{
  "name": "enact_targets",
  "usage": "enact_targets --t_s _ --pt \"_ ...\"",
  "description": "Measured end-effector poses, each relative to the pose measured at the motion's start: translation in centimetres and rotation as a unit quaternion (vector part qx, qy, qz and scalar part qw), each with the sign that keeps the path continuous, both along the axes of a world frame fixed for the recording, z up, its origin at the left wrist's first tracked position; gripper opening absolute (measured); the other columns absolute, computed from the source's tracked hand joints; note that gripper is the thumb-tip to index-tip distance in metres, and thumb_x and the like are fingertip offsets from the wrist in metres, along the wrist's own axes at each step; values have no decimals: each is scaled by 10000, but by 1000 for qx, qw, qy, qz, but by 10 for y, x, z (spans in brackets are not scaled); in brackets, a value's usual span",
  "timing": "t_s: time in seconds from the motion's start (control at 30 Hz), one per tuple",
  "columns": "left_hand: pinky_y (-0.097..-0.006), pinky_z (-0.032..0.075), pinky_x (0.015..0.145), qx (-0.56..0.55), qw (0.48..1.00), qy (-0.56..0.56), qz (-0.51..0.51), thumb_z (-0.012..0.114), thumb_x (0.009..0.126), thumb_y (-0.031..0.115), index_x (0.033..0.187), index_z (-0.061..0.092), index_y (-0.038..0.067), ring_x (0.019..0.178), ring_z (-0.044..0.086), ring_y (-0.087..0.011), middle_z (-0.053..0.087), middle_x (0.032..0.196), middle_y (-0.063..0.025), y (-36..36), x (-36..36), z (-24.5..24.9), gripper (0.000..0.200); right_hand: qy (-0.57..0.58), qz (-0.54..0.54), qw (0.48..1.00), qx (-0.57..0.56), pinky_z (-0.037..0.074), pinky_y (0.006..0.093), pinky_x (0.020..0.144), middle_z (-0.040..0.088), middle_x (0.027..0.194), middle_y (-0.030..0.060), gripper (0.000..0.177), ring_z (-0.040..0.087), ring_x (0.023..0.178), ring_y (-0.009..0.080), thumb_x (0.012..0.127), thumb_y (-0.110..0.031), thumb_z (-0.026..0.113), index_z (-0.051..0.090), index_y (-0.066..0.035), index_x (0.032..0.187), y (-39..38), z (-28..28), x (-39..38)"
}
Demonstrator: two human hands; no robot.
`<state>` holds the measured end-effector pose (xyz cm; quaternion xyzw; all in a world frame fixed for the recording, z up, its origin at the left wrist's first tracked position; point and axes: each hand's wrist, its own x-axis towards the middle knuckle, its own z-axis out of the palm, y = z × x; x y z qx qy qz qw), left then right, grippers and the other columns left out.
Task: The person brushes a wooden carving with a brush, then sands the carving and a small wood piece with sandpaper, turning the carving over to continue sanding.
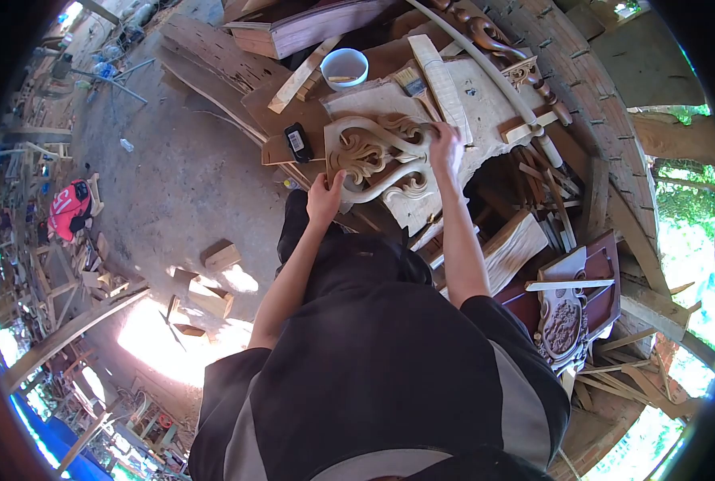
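A pale carved wooden scrollwork panel (pixel 364 159) with leaf shapes and openwork curves lies in front of me on a board (pixel 482 100). My left hand (pixel 324 198) is closed on its lower left edge. At the panel's right end, my right hand (pixel 446 150) has its fingers closed round the wood. Just left of the panel is a dark phone-like device (pixel 296 143). Beyond the panel lie a flat brush (pixel 410 82) and a light wooden strip (pixel 440 88). A white tub (pixel 345 69) stands near them with something small inside.
Long planks (pixel 213 72) extend at the upper left. A curved pole (pixel 486 60) crosses the upper right. Wood offcuts (pixel 518 240) and a carved dark red panel (pixel 566 313) are to the right. Wooden blocks (pixel 221 255) lie on the concrete floor (pixel 157 176).
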<state>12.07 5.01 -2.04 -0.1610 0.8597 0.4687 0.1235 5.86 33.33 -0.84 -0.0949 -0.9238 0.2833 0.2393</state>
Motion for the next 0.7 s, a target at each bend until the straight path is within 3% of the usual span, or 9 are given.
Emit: enact_targets --t_s 0.03,0.1,0.23,0.27,0.4,0.5,0.63,0.7 --pt "-389 506 723 0 1000 0 -1 617 889 592 1018 652 33 826 698 -272 701 841 -120 0 0 3 574 0 -1 1000 0 495 419 858 690 956 110 175 615 947 319 810 -9 650 714 -51 967 2 -2 -3" --pt "-381 508 696 38 999 -21 1 610 899 584 1019 650 36 759 705 -247 701 821 -109 0 1 7 563 -18 140 989 43 497 409 853 695 969 97 187 615 955 304 807 -10 636 716 -63 968 5 -3 -9" --pt "-370 508 675 25 999 -20 -3 606 906 576 1020 649 38 686 702 -222 698 798 -93 0 -1 0 552 -49 104 990 87 480 403 859 703 984 66 198 622 995 270 816 -44 616 721 -88 978 16 5 -17" --pt "-368 509 677 33 999 -16 2 604 908 574 1022 648 37 678 700 -219 696 792 -89 1 0 1 551 -28 113 986 124 473 382 856 715 990 50 165 636 960 256 852 -105 653 724 -94 1000 14 6 -18" --pt "-361 509 674 48 998 -26 14 602 910 571 1032 646 37 663 697 -214 692 784 -86 1 1 -2 549 -55 165 977 125 484 394 854 718 1007 51 175 638 953 257 859 -114 647 726 -90 1013 18 9 -17" --pt "-360 511 675 46 998 -30 8 602 911 568 1041 647 39 671 699 -215 701 801 -92 1 1 -1 547 -94 120 981 119 496 408 862 716 1027 70 192 642 975 269 866 -102 627 726 -87 1030 24 6 -23" --pt "-354 515 683 46 998 -34 11 602 913 561 1047 650 45 669 703 -210 710 828 -98 5 2 7 535 -51 125 983 121 510 418 873 713 1040 103 210 643 1000 295 874 -92 603 728 -92 1042 21 5 -17" --pt "-372 519 722 62 996 -63 21 600 908 567 1054 651 48 751 715 -239 720 870 -115 5 1 11 542 -62 113 986 104 515 423 872 712 1041 113 214 641 1003 310 870 -84 596 727 -87 1039 21 4 -16"
